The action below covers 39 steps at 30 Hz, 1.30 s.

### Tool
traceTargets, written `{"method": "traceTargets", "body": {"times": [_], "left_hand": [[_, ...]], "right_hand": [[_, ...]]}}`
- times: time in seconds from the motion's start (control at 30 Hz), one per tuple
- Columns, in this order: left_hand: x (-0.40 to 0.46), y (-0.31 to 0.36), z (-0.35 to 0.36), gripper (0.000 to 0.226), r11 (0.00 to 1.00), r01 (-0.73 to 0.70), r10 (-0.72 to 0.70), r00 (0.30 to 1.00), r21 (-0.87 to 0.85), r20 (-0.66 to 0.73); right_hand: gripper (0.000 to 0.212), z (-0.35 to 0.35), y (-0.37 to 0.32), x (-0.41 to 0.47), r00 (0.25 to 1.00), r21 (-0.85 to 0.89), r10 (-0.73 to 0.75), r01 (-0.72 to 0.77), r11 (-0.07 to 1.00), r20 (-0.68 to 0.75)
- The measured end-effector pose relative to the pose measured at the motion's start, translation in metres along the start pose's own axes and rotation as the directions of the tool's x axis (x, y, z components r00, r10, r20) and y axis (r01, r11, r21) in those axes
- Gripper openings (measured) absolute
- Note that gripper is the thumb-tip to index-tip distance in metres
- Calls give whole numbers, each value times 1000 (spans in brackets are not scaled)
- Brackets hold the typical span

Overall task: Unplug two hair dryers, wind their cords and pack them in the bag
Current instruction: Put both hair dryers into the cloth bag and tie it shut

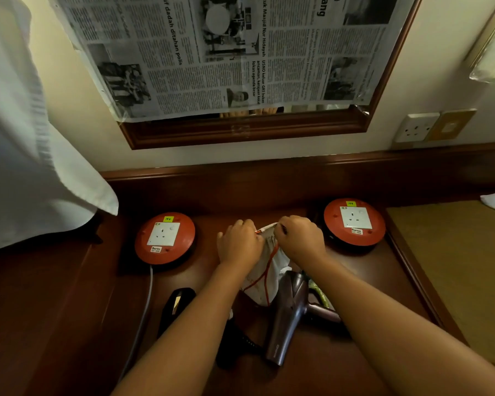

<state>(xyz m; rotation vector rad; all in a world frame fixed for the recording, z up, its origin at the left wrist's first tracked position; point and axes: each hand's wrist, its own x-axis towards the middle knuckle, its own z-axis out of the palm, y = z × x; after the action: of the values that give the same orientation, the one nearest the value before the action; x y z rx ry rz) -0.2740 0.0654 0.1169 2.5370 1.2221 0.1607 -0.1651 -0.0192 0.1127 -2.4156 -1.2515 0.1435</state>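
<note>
White cloth bag [269, 270] sits mid-desk [369, 281], and my left hand [238, 243] and right hand [300, 241] are both pinching its mouth open. Mauve dryer [286, 318] lies just behind, barrel pointing toward me, closer to my right hand; black one [177, 307] sits left.

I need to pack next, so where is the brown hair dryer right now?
In the head view the brown hair dryer lies on the desk just right of centre, under the right forearm, beside the white bag.

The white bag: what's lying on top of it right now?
Both hands, left hand and right hand, grip the white bag at its mouth; orange drawstrings trail over it. Its inside isn't visible.
</note>
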Motion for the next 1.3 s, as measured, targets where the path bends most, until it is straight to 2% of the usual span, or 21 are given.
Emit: {"method": "traceTargets", "body": {"times": [0.17,0.27,0.43,0.63,0.73,0.83,0.9,0.97,1.03,1.13,1.3], "left_hand": [[4,3,-9,32,999,-31,27,995,44,99],[5,6,-13,30,999,-25,23,996,25,83],[0,3,-12,37,999,45,-45,999,-10,18],[-1,-10,-12,40,978,184,-182,983,-100,24],[-2,-8,-12,33,991,131,-131,991,-26,22],[0,-5,-10,36,995,-30,29,999,91,14],[4,-2,-12,34,983,-121,114,992,139,54],[8,2,-19,32,975,-156,140,984,161,108],[11,4,-26,35,982,-132,116,985,132,125],[12,-2,-29,37,994,-76,68,993,83,94],[10,-12,-28,40,996,81,-77,993,-48,85]], "right_hand": [[18,-9,5,8,997,150,-47,38,988,54],[4,-10,3,6,998,233,-28,15,972,49],[10,-8,-2,1,1000,222,1,-1,975,1],[7,-8,-3,1,1000,218,-11,5,976,29],[5,-7,-2,4,999,244,15,-23,970,32],[8,-11,1,8,996,316,15,-41,948,85],[10,-14,2,10,991,379,13,-62,923,131],[14,-14,0,8,985,419,11,-82,904,170],[15,-12,-1,5,987,447,36,-104,888,159],[10,-14,-2,4,994,475,90,-107,873,60],[7,-18,-9,8,996,461,91,-75,884,-11]]}}
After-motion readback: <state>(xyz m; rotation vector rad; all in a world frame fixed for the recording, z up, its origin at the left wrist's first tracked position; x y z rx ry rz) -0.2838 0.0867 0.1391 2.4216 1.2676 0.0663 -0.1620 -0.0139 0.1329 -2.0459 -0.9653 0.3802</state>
